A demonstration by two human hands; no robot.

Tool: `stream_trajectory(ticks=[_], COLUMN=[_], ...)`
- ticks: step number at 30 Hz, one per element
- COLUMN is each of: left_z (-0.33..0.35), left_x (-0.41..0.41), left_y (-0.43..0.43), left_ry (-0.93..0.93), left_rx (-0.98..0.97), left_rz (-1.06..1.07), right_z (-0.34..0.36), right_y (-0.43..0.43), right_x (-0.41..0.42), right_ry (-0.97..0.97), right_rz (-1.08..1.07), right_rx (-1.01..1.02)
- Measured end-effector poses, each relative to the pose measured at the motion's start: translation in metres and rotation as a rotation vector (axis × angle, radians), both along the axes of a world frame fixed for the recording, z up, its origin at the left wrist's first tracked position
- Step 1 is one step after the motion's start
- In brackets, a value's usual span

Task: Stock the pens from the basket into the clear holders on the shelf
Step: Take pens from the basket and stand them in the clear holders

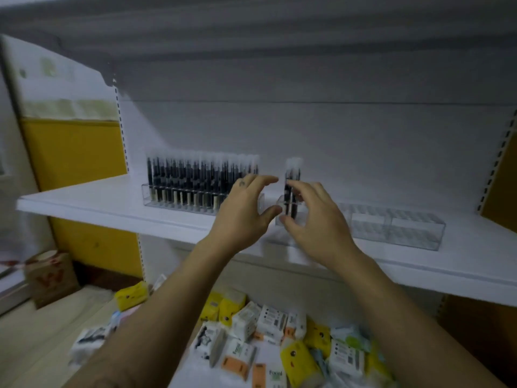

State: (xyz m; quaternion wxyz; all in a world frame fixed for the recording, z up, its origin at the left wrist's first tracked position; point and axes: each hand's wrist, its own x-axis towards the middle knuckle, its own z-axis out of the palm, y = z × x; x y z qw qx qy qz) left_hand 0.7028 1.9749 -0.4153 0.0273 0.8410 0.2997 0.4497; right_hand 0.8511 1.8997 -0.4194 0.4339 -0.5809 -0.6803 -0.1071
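Head view: left hand (246,208) hovers relaxed, empty; right hand (313,217) meets pens (292,177) standing in the clear holder (280,203) at its eleven o'clock, grip lost in blur. Seat each pen upright, fully down.

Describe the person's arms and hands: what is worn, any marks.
The left arm and right arm are bare as far as shown: no sleeves, watch or bracelet. The left hand and right hand wear no gloves. A small dark mark sits on the back of the left hand near the knuckles; blur hides its shape.
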Motion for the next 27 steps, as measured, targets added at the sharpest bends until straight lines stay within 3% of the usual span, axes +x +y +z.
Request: stream_trajectory(ticks=[6,11,27], left_z=[-0.079,-0.149,-0.350], left_x=[-0.050,-0.074,-0.070], left_y=[-0.041,-0.057,-0.066], left_ry=[-0.060,-0.016,0.476], left_rx=[-0.097,-0.263,-1.026], left_rz=[0.082,0.142,0.242], right_z=[-0.075,-0.140,-0.347], right_y=[-0.030,-0.035,-0.031], right_x=[-0.031,-0.051,-0.048], right_ry=[0.064,0.055,0.010], right_rz=[0.154,0.179,0.055], right_rx=[-0.042,-0.203,-1.170])
